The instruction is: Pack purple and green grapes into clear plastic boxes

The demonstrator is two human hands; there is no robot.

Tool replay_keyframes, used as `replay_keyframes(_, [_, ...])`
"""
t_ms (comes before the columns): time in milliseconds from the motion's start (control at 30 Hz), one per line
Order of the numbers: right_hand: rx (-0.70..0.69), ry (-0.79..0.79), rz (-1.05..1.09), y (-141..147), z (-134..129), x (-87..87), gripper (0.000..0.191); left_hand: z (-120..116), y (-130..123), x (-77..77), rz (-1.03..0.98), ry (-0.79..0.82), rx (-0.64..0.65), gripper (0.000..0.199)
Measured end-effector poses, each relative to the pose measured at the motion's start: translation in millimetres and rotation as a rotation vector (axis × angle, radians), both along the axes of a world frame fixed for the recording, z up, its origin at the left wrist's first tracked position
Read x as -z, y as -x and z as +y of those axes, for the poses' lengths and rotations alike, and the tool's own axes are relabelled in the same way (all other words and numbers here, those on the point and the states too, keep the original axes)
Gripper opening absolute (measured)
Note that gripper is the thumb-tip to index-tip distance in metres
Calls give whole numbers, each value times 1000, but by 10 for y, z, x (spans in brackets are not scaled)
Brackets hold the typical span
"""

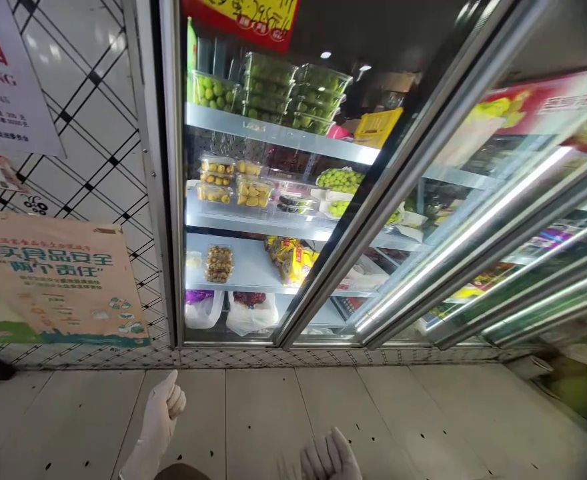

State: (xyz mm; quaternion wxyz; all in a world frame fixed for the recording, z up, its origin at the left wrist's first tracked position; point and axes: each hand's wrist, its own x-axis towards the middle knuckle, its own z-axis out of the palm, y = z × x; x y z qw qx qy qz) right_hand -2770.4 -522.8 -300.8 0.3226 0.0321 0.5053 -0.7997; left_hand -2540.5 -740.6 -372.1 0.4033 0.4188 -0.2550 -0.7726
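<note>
My left hand, in a white glove, hangs over the tiled floor at the lower left. Its fingers are curled into a fist, thumb along the top, and nothing shows in it. In a matching glove, my right hand is at the bottom edge, fingers folded in, with no object visible. Neither hand touches anything. Beyond them stands a glass-door display fridge. On its shelves are clear boxes of green fruit, boxes of yellow fruit, a box of brown round items and yellow packets.
White bags sit at the fridge bottom, one with dark red fruit. Posters cover the tiled wall at left. A yellow basket stands on the upper shelf. More glass doors run off to the right. Dark specks dot the pale floor.
</note>
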Motion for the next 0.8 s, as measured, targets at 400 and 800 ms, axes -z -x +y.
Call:
replay_keyframes(400, [-265, 140, 305, -647, -657, -109, 69, 254, -850, 63, -56, -204, -356, 71])
replay_keyframes(800, [-416, 212, 356, -935, -727, -200, 74, 360, -1056, 127, -52, -179, -428, 76])
